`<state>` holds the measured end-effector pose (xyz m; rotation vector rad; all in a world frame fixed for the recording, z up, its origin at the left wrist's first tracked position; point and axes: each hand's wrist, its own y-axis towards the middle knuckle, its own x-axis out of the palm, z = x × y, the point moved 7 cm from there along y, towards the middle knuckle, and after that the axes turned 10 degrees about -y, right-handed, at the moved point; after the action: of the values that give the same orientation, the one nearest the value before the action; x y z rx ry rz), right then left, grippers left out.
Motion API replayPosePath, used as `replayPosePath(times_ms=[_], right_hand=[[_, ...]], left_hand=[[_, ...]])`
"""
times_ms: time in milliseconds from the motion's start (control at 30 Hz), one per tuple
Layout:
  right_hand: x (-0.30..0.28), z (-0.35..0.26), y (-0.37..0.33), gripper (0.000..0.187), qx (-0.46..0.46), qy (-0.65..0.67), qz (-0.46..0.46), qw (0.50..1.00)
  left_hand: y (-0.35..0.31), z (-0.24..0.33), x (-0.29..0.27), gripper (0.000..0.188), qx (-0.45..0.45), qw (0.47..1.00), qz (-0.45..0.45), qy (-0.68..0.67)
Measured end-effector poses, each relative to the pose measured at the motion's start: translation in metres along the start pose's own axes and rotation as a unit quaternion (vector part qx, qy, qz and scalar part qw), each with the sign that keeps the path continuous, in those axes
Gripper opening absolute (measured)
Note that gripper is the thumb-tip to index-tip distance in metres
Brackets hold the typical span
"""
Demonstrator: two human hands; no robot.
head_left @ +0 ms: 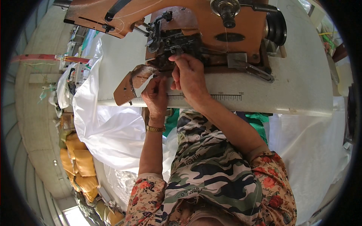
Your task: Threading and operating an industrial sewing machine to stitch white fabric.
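Two hands: both at the needle end of an orange-brown industrial sewing machine (188, 22), close together, nearly touching.
Far left: a heap of white sheet material (109, 128) hangs off the surface's (294, 86) left edge; yellow-orange sacks (81, 165) lie on the floor below it.
Curved guard: a rusty brown plate (130, 84) sticks out left of the machine's working end, just beside the left hand.
Left hand (156, 96): fingers curled and pinched together near the guard's right end, wrist wearing a gold watch band (155, 129); whether it grips a thread or only steadies is too small to tell.
Dark mechanism (175, 47): the black looper and needle parts, directly above both hands.
Right hand (190, 77): fingertips closed and pressed into the mechanism's lower edge; what they pinch is hidden.
Thread: a thin pale line (226, 37) runs down the machine's front, right of the hands.
Step in hand: by my reading, threading or clearing the needle area.
Next move calls for: fine fingertip work, steady wrists, keeping clear of the needle.
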<state>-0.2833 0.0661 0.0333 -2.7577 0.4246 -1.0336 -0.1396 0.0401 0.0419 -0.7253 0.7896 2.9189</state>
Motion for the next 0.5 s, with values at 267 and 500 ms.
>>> replayPosePath(times_ms=[267, 500], right_hand=[[0.003, 0.0, 0.002, 0.02, -0.011, 0.029, -0.002, 1.0], [-0.008, 0.002, -0.012, 0.019, -0.004, 0.012, 0.006, 1.0]], left_hand=[[0.001, 0.006, 0.001, 0.005, 0.022, 1.0, 0.001, 0.002], [0.001, 0.007, 0.001, 0.008, 0.037, 0.999, 0.01, 0.023]])
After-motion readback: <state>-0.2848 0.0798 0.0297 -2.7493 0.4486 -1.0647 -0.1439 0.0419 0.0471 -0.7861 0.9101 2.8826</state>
